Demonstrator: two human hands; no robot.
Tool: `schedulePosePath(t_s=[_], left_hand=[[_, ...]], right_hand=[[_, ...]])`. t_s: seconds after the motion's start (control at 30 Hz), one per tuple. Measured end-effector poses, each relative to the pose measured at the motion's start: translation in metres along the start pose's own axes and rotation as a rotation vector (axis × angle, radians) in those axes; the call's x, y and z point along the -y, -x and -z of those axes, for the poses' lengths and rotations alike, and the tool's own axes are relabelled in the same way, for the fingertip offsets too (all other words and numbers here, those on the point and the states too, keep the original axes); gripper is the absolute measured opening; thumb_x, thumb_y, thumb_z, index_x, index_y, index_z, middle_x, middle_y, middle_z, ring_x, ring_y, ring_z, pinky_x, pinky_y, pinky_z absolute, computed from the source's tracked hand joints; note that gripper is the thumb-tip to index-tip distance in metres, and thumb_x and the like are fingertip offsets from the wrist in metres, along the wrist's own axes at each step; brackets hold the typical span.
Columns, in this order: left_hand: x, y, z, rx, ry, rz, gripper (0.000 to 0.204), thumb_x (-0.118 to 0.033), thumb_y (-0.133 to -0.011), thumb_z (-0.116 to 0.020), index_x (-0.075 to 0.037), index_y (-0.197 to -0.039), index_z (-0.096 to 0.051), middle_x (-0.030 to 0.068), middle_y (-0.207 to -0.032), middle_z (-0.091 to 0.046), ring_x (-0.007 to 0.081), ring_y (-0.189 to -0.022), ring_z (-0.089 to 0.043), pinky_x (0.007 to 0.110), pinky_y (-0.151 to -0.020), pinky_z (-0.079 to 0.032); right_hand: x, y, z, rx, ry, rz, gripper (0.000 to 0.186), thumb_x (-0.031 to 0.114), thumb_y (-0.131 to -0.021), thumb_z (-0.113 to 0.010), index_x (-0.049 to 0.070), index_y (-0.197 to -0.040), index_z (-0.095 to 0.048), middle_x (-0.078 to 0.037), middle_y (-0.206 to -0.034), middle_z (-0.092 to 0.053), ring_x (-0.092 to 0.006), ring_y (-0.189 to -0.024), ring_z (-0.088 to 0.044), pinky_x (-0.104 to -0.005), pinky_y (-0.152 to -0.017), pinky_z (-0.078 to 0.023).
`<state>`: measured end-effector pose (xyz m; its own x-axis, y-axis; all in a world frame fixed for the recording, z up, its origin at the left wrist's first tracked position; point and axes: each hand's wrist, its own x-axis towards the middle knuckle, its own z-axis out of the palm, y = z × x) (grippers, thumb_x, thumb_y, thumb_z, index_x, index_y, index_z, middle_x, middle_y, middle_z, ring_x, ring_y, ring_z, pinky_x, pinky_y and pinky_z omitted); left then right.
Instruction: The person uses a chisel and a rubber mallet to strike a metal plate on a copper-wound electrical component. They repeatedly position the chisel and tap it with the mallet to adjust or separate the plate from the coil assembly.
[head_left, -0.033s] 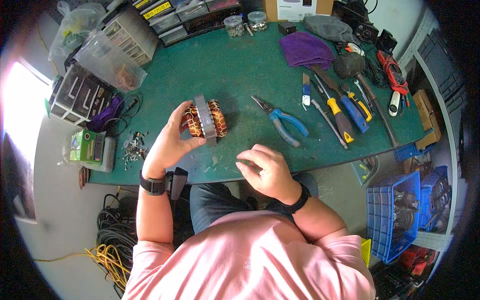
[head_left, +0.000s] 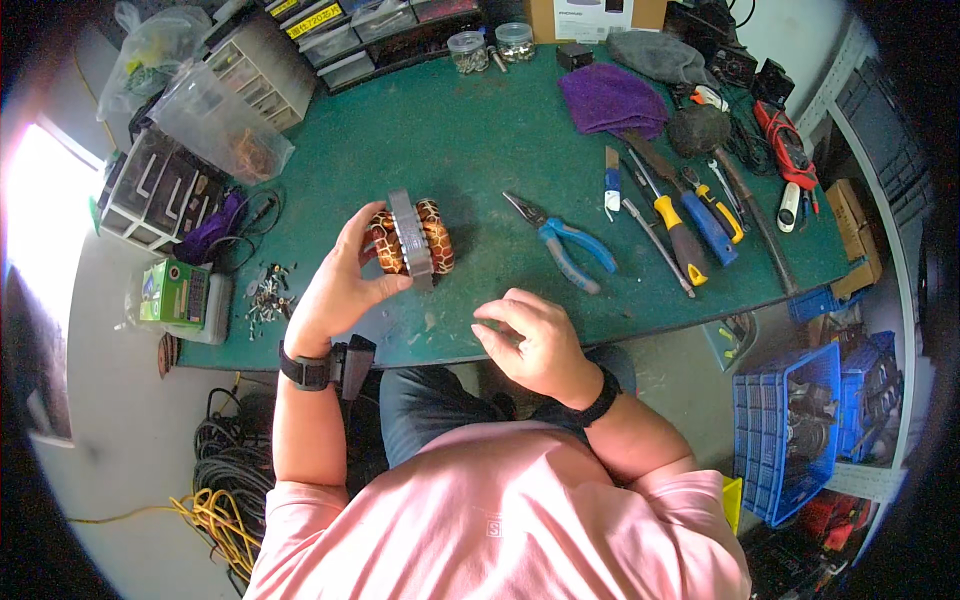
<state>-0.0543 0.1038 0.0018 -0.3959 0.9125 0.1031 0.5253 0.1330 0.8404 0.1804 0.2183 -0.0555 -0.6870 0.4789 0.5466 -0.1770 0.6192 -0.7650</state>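
1. Right hand [head_left: 540,345], bare: above the near edge of the dark green, scuffed workbench [head_left: 480,140]. Thumb and forefinger apart by a narrow gap, nothing visible between. Fingertips pointing left.
2. Left hand [head_left: 338,285], bare: clamped on the left side of item 3, with thumb at the near edge, fingers at the far edge. The nearer of the 2 hands, in contact.
3. Ring-shaped grey metal core with brown, pale-laced coils [head_left: 411,240], 1 piece: seen edge-on, with 1 coil bulging on each side, left and right. Grey band running near to far, far end leaning slightly left. Situated ahead and left of the right fingertips, near but apart, with the right coil uncovered. Whether resting on the workbench or lifted: cannot tell.
4. Blue-handled long-nosed pliers [head_left: 548,229], 1 pair: right of item 3, well apart; handles spread, nose pointing away and left.
5. Yellow-and-grey-handled screwdriver [head_left: 680,235], 1: farther right.
6. Crumpled purple cloth [head_left: 615,100], 1: toward the far edge.
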Motion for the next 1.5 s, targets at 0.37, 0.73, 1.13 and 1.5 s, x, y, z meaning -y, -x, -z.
schedulePosePath(t_s=[0.37, 0.73, 1.13, 1.5], left_hand=[[0.0034, 0.0014, 0.0003, -0.001, 0.002, -0.007, 0.096, -0.011, -0.071, -0.086, -0.001, -0.148, -0.029, 0.0169, -0.139, -0.048, 0.0256, -0.129, -0.049, 0.038, -0.112, -0.039], [0.0024, 0.0008, 0.0003, 0.005, 0.016, -0.007, 0.097, -0.014, -0.071, -0.087, -0.001, -0.147, -0.029, 0.0173, -0.139, -0.048, 0.0254, -0.129, -0.048, 0.038, -0.112, -0.038], [-0.0030, 0.0018, -0.0001, 0.003, 0.006, 0.020, 0.097, -0.013, -0.071, -0.086, -0.001, -0.147, -0.029, 0.0177, -0.139, -0.048, 0.0256, -0.130, -0.048, 0.039, -0.112, -0.039], [-0.0040, 0.0019, -0.0002, 0.005, 0.018, 0.029, 0.096, -0.009, -0.070, -0.086, -0.001, -0.147, -0.029, 0.0169, -0.139, -0.048, 0.0252, -0.130, -0.048, 0.038, -0.112, -0.039]], right_hand=[[-0.0014, -0.0008, -0.0011, -0.028, -0.015, 0.062, 0.011, 0.003, -0.082, -0.071, 0.002, -0.091, -0.065, -0.010, -0.075, -0.058, -0.0221, -0.060, -0.060, -0.0312, -0.053, -0.049], [-0.0001, 0.0004, -0.0011, -0.005, -0.017, -0.003, 0.012, 0.013, -0.084, -0.070, 0.006, -0.090, -0.064, -0.011, -0.079, -0.060, -0.0309, -0.067, -0.062, -0.0390, -0.059, -0.050], [-0.0006, -0.0015, -0.0007, -0.035, -0.008, 0.064, 0.010, 0.005, -0.083, -0.071, 0.002, -0.090, -0.065, -0.010, -0.074, -0.058, -0.0216, -0.059, -0.059, -0.0314, -0.052, -0.047], [-0.0018, -0.0007, -0.0015, -0.026, -0.010, 0.059, 0.010, 0.005, -0.084, -0.071, 0.002, -0.091, -0.064, -0.009, -0.075, -0.058, -0.0208, -0.059, -0.060, -0.0303, -0.052, -0.048]])
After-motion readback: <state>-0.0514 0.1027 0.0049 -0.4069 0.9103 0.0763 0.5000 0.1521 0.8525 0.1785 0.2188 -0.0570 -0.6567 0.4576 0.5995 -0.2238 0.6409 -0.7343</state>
